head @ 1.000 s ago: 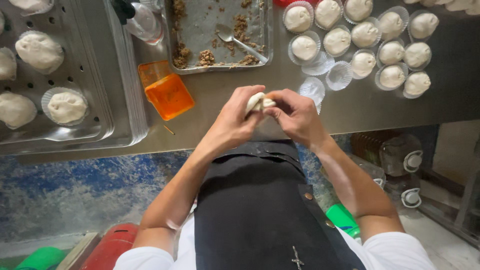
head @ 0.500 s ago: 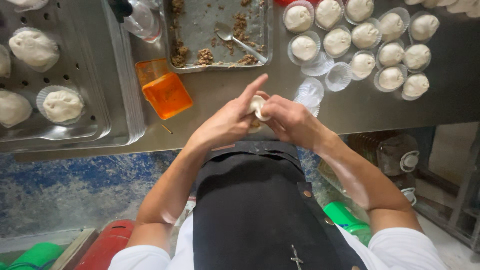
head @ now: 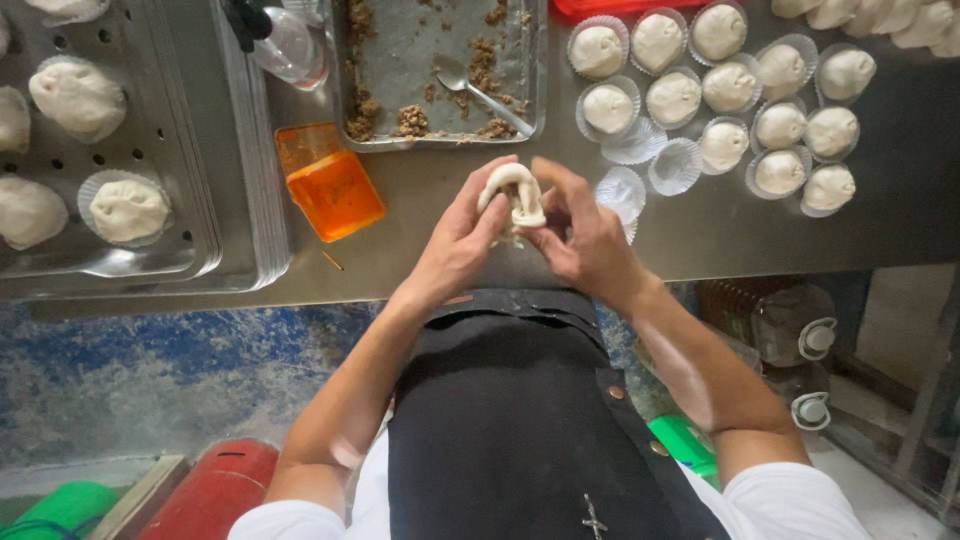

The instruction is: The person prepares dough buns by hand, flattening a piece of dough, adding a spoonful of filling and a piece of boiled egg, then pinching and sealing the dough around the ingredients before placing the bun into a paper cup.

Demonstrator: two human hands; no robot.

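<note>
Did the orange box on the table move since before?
No. The orange box sits by the same corner of the filling tray as earlier, left of the hands pinching the dough.

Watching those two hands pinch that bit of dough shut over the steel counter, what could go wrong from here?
The dough piece is held in the air between the left hand and right hand, near the counter's front edge; a slip might drop it to the floor. It looks partly open at the top, so filling could squeeze out. The orange container sits close to the left hand, and an elbow swing might knock it.
</note>
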